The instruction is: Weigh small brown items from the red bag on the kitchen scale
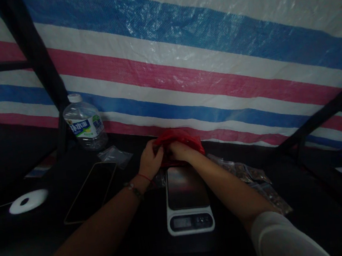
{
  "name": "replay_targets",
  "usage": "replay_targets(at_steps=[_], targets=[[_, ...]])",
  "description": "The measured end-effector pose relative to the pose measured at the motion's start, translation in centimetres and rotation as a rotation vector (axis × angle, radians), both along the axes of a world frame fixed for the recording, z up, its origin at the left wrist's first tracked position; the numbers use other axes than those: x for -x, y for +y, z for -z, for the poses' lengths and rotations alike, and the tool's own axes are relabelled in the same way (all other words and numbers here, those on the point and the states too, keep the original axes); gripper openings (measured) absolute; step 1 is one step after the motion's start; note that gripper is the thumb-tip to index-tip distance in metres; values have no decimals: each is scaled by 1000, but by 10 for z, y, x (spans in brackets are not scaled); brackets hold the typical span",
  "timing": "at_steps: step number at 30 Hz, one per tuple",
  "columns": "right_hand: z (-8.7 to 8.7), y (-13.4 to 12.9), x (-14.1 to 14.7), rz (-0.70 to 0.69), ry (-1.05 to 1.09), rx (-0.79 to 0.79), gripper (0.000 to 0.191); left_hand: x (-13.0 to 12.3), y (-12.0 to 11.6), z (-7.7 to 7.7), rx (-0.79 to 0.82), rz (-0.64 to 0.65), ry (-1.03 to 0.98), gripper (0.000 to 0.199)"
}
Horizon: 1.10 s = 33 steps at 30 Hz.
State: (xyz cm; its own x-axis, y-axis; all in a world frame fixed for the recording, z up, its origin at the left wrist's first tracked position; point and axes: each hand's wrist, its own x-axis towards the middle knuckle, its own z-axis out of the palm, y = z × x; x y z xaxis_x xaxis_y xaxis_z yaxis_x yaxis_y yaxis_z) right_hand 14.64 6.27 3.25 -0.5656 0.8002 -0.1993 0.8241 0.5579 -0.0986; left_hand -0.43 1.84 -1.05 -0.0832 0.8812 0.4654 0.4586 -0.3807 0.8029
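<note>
A red plastic bag (194,138) sits behind the kitchen scale, its mouth turned toward me. My left hand (152,157) pinches the bag's left edge, thumb and fingers closed on it. Reaching in at the mouth is my right hand (178,150); its fingers are hidden inside the bag, so I cannot make out what they touch. Between my forearms lies the white kitchen scale (191,224) with a dark, shiny top and a small display. Something clear and crinkled, perhaps a small plastic bag (159,180), lies just left of the scale.
Several small filled zip bags (242,172) lie right of my right forearm. To the left are a phone (91,193), a clear zip bag (115,156), a large clear bottle (85,126) and a white rounded object (29,201). A striped plastic sheet (181,59) hangs behind the dark table.
</note>
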Motion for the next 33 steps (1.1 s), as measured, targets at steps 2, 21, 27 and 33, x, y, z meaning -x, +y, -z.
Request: replay_targets(at_steps=[2, 21, 27, 33], targets=[[-1, 2, -4, 16, 28, 11, 24, 0, 0, -1, -2, 1, 8, 32], [-24, -25, -17, -67, 576, -17, 20, -6, -10, -8, -43, 19, 503, 56], [-25, -32, -26, -26, 654, -104, 20, -8, -14, -11, -77, -9, 572, 53], [-17, -29, -48, 135, 615, -248, 28, -5, -18, -18, -178, -7, 479, 49]])
